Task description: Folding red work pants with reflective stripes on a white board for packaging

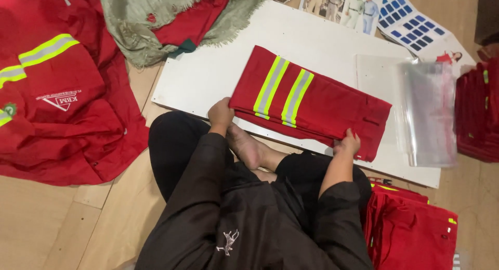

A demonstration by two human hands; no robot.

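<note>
A folded red garment (317,106) with two yellow-and-grey reflective stripes lies on a white board (208,72) in front of me. My left hand (220,114) grips its near left corner. My right hand (347,143) holds its near right edge. I sit cross-legged on the floor in black clothes, with a bare foot (248,146) just below the board's near edge.
Clear plastic bags (426,108) lie on the board's right end. Red garments are piled at left (62,108), at far right (481,114) and at bottom right (410,228). A green shawl (140,20) and printed colour sheets (410,25) lie behind.
</note>
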